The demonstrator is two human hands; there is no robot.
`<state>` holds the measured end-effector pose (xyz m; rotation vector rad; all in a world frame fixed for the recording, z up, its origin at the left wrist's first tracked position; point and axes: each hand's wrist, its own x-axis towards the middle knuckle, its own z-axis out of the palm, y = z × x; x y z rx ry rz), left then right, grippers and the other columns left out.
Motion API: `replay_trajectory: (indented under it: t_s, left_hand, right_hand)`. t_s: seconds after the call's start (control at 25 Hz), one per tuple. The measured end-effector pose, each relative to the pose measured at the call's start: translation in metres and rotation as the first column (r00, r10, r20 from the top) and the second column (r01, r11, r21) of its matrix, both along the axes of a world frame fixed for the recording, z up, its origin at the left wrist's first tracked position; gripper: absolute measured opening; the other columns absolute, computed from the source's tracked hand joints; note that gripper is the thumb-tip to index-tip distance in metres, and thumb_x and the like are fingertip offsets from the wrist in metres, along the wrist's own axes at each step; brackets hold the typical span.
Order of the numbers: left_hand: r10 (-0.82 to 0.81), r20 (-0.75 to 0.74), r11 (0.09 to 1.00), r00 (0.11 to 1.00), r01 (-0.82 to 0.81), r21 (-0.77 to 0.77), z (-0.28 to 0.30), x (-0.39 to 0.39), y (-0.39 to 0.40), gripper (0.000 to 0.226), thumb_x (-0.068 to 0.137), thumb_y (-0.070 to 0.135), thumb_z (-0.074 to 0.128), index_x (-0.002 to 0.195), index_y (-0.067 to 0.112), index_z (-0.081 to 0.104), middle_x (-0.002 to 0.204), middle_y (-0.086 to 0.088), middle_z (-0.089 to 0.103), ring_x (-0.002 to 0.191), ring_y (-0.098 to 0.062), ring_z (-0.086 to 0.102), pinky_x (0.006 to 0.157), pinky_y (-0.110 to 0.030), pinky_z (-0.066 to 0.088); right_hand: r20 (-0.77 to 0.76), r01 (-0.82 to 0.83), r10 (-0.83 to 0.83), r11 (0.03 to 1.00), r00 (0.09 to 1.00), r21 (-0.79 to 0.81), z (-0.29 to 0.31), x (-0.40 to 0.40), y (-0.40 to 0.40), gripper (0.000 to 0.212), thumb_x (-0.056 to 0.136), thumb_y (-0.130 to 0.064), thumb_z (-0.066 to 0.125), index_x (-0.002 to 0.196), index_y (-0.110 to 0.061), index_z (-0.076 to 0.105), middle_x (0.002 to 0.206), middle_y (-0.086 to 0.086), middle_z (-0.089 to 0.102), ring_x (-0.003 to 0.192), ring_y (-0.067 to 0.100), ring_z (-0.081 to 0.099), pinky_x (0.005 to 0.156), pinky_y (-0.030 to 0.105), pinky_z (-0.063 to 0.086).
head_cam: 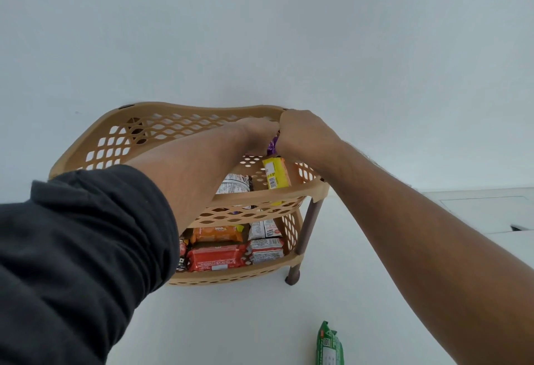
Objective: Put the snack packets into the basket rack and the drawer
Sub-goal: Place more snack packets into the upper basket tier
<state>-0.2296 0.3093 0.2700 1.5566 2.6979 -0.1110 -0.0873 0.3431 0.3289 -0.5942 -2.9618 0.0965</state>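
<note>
Nearest us, well below both grips: green packet (329, 344) loose on white floor (231, 321), long axis pointing roughly toward rack, closer to right arm; we judge it next pick. Below grips, lower basket (245, 275) of basket rack (161, 122): orange, red, white packets lying flat, packed tight. Just under grips, top basket: yellow packet (276, 174), white packet (235, 184). Left hand (257, 127) and right hand (300, 130) meet over top basket, both clenched on purple packet (271, 145), mostly hidden. Drawer not seen.
</note>
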Motion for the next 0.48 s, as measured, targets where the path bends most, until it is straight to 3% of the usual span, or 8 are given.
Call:
replay_trajectory:
  t_s: [0.08, 0.16, 0.28, 0.36, 0.48]
  left_hand:
    - [-0.009, -0.021, 1.0, 1.0, 0.008, -0.017, -0.002, 0.001, 0.003, 0.019, 0.099, 0.008, 0.051, 0.114, 0.011, 0.063, 0.105, -0.004, 0.059, 0.093, -0.023, 0.051, 0.086, -0.037, 0.045]
    - [0.003, -0.031, 1.0, 1.0, -0.004, -0.025, -0.004, 0.0, 0.005, 0.017, 0.1, 0.008, 0.051, 0.111, 0.015, 0.061, 0.106, -0.003, 0.06, 0.093, -0.022, 0.05, 0.089, -0.037, 0.046]
    - [0.029, -0.013, 0.998, 0.999, -0.03, -0.049, -0.003, 0.001, 0.006, 0.03, 0.098, 0.008, 0.057, 0.127, 0.016, 0.06, 0.12, -0.005, 0.063, 0.106, -0.023, 0.057, 0.098, -0.042, 0.049]
    - [0.046, -0.044, 0.997, 0.998, -0.048, -0.064, -0.002, 0.002, 0.005, 0.038, 0.096, 0.009, 0.062, 0.133, 0.018, 0.058, 0.124, -0.005, 0.062, 0.111, -0.024, 0.058, 0.097, -0.042, 0.051]
    - [0.066, -0.046, 0.997, 0.997, -0.068, -0.044, 0.006, 0.008, 0.0, 0.032, 0.095, 0.014, 0.066, 0.127, 0.015, 0.061, 0.119, -0.005, 0.065, 0.105, -0.023, 0.06, 0.093, -0.041, 0.053]
  right_hand:
    - [-0.068, -0.021, 0.021, 1.0, 0.997, 0.002, 0.003, 0.009, 0.0, 0.018, 0.085, -0.005, 0.059, 0.075, -0.012, 0.045, 0.065, 0.001, 0.045, 0.059, 0.015, 0.048, 0.05, 0.025, 0.033]
    - [-0.137, -0.031, 0.033, 0.999, 0.99, 0.017, 0.009, 0.018, -0.002, 0.012, 0.087, -0.008, 0.057, 0.085, -0.013, 0.046, 0.069, -0.001, 0.044, 0.071, 0.02, 0.052, 0.059, 0.029, 0.038]
    - [-0.204, -0.036, 0.042, 0.999, 0.978, 0.031, 0.017, 0.026, -0.004, 0.007, 0.091, -0.014, 0.056, 0.096, -0.015, 0.052, 0.073, -0.002, 0.047, 0.077, 0.02, 0.054, 0.067, 0.031, 0.041]
    - [-0.237, -0.021, 0.028, 0.999, 0.971, 0.03, 0.021, 0.031, -0.004, 0.012, 0.09, -0.014, 0.058, 0.103, -0.012, 0.059, 0.082, 0.001, 0.058, 0.08, 0.022, 0.058, 0.069, 0.031, 0.041]
    - [-0.331, -0.016, 0.018, 1.0, 0.943, 0.011, 0.022, 0.041, -0.001, 0.023, 0.092, -0.015, 0.055, 0.114, -0.012, 0.063, 0.102, 0.006, 0.067, 0.089, 0.026, 0.063, 0.071, 0.032, 0.045]
